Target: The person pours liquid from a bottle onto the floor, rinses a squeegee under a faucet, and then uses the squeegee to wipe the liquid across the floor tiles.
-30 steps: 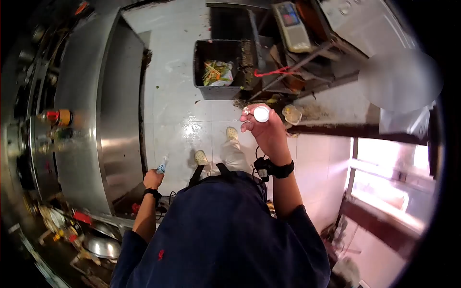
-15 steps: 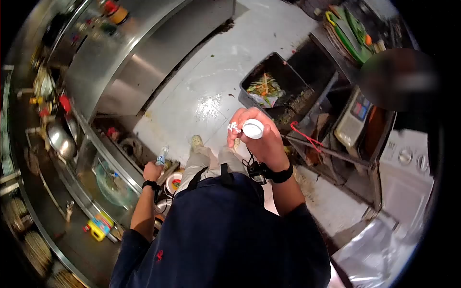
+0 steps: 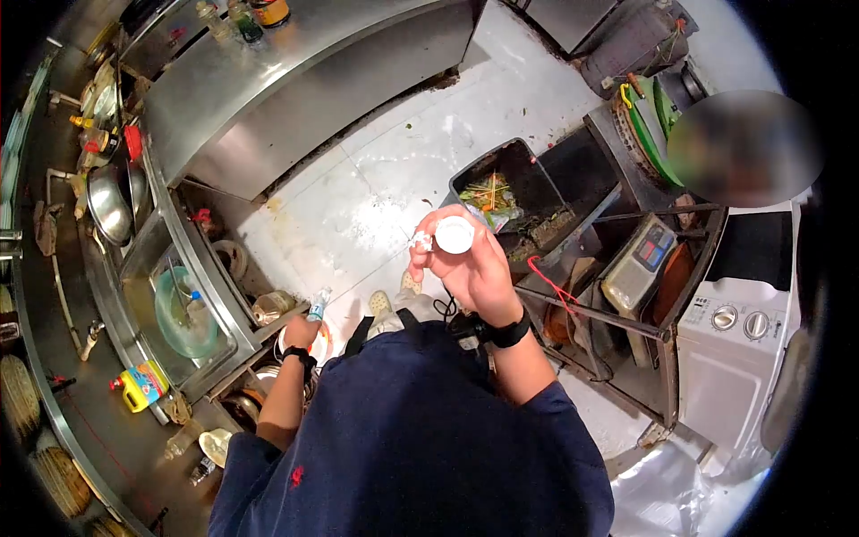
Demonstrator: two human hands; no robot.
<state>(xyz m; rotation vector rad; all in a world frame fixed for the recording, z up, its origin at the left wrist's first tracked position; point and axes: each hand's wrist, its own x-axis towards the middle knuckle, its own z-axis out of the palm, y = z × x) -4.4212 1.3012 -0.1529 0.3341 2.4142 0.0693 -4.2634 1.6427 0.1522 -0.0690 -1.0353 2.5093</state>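
My right hand (image 3: 481,273) is raised in front of my body, its fingers curled around a small round white object (image 3: 455,234) that looks like a lid or shallow cup. At its fingertips is a crumpled white scrap (image 3: 420,241), too small to make out fully. Lower and to the left, my left hand (image 3: 302,332) grips a clear plastic bottle (image 3: 318,302) with a blue-and-white label. Beneath that hand, partly hidden, is a whitish round container (image 3: 327,344) with a red rim.
A black bin (image 3: 456,179) with vegetable scraps stands ahead. On the right are a metal rack (image 3: 617,315), a scale (image 3: 640,259) and a white appliance (image 3: 738,358). To the left, a sink holds a green basin (image 3: 170,318); a yellow bottle (image 3: 140,387) stands nearby.
The view has shifted, showing more of the left counter. Both hands keep their hold; the white round object now faces the camera more squarely. The bottle tilts farther right in the picture.
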